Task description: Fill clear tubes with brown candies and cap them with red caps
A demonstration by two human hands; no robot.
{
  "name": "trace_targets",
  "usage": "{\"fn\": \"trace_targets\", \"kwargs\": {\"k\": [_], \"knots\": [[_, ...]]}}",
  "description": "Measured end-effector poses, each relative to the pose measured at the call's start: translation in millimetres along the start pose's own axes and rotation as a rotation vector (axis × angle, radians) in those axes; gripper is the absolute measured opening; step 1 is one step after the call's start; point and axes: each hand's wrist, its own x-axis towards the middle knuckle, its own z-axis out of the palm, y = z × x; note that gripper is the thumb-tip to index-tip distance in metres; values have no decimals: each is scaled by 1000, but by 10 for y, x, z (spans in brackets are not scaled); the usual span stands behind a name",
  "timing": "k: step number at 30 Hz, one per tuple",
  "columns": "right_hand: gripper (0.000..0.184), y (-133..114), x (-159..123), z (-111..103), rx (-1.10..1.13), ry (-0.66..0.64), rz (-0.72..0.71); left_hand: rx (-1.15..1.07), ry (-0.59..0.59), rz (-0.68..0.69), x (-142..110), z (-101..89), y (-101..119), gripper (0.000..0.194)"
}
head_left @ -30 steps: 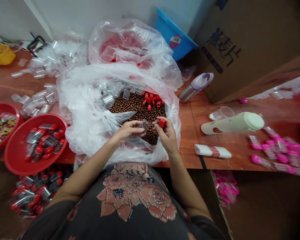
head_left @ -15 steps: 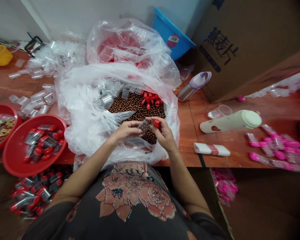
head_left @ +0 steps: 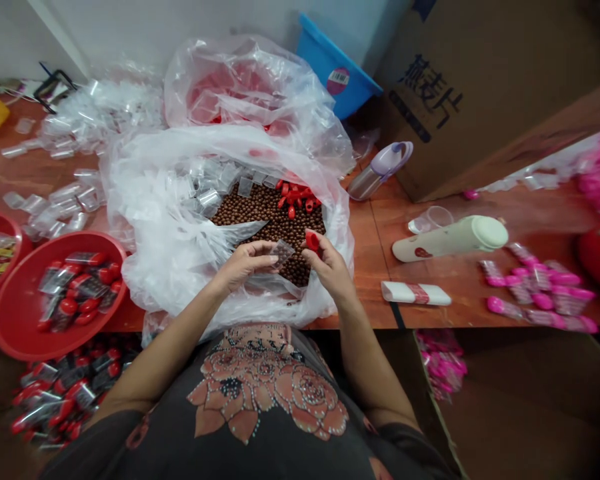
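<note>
My left hand [head_left: 244, 267] pinches a small clear plastic tube [head_left: 283, 253] that seems to hold a few brown balls. My right hand [head_left: 331, 264] grips a red plastic cap [head_left: 313, 243] between thumb and fingers, a short gap from the tube. Both hands are over a large clear plastic bag [head_left: 145, 220]. Inside it lies a heap of shiny brown balls [head_left: 265, 223], with loose red caps [head_left: 294, 197] and empty clear tubes [head_left: 210, 198] on top.
A second clear bag [head_left: 240, 87] stands behind. Loose clear tubes [head_left: 55, 200] lie on the wooden table [head_left: 375, 267]. A red basin [head_left: 55, 307] holds capped tubes, with more on the floor. Pink-capped tubes [head_left: 540, 293], a cream flask [head_left: 450, 239] and a cardboard box [head_left: 460, 87] are right.
My right hand has turned the red cap from sideways to more upright, and the gap between cap and tube has widened slightly. The whole view has drifted a little left.
</note>
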Motion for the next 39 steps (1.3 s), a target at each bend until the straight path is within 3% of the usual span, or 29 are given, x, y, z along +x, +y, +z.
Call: {"fn": "trace_targets", "kwargs": {"k": [3, 7, 13, 18, 24, 30, 34, 39], "knots": [[40, -74, -35, 32, 1, -37, -7, 43, -18, 17, 2, 17, -33, 39], [34, -195, -99, 88, -109, 31, -151, 102, -35, 56, 8, 40, -73, 41], [32, -229, -168, 70, -133, -3, -253, 92, 7, 106, -21, 61, -93, 41], [34, -230, -206, 50, -301, 25, -434, 71, 17, 124, -36, 93, -107, 40], [73, -170, -194, 122, -585, 8, -595, 24, 130, 191, -45, 159, -134, 40], [70, -142, -174, 154, -597, 0, -620, -5, 59, 163, -65, 202, -102, 46], [69, -154, -203, 214, -547, -59, -600, -54, 27, 75, -20, 335, -122, 65], [66, -123, -237, 288, -486, -82, -617, -69, 129, 174, 36, 453, -271, 50]]}}
